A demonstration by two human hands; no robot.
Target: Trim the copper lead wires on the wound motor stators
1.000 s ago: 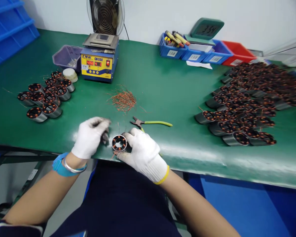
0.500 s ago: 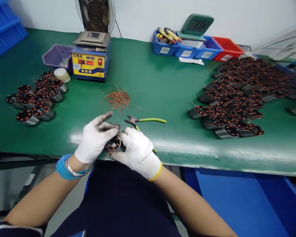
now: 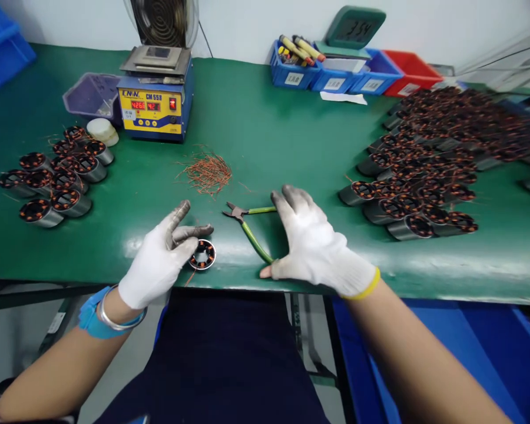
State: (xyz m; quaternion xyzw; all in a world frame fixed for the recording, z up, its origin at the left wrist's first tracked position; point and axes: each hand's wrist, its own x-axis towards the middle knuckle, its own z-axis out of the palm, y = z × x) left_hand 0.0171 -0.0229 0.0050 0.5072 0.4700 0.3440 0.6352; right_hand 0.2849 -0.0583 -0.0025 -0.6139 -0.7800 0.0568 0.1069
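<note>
A ring-shaped motor stator (image 3: 209,262) with copper windings stands near the table's front edge, a loose wire trailing from its near side. My left hand (image 3: 161,253), in a white glove with darkened fingertips, has its thumb at the stator's left rim and a finger behind it; the index finger points away. Cutting pliers (image 3: 236,212) with green handles lie spread to the right of the stator. Over their handle ends is my right hand (image 3: 307,238), also gloved, fingers and thumb apart around the handles, not closed on them.
Several stators (image 3: 66,176) stand at the left, and a large group (image 3: 417,188) fills the right. Copper wire clippings (image 3: 206,173) lie beyond the pliers. A blue and yellow solder pot unit (image 3: 154,109), a purple bin (image 3: 90,97) and small blue boxes (image 3: 294,76) stand at the back.
My right hand has left the stator and moved right to the pliers' handles, its fingers opening. My left hand stays at the stator. The view has shifted slightly.
</note>
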